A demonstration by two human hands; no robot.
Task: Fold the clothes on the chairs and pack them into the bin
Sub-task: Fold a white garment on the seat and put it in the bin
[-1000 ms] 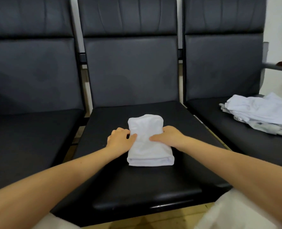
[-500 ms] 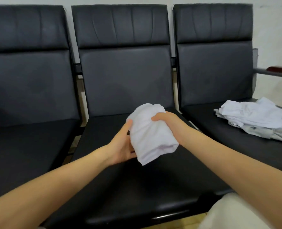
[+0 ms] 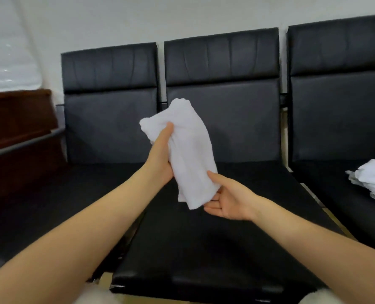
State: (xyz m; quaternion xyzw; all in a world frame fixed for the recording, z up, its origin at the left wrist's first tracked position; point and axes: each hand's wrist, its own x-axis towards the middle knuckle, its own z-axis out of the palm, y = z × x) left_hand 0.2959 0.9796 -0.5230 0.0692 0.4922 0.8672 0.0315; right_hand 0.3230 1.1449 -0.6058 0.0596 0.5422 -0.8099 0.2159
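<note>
Cloth [image 3: 190, 154] hangs folded above the seat [image 3: 215, 238], left hand [image 3: 160, 156] clamped around it, right hand [image 3: 228, 199] cupped open underneath so the fold holds

The left hand's [image 3: 160, 156] fingers lie hidden behind the folded garment [image 3: 188, 154], the right hand's [image 3: 228, 200] fingertips tuck out of sight under its lower end, and the clothes pile [image 3: 373, 178] and right chair [image 3: 340, 106] run off the right edge.
</note>
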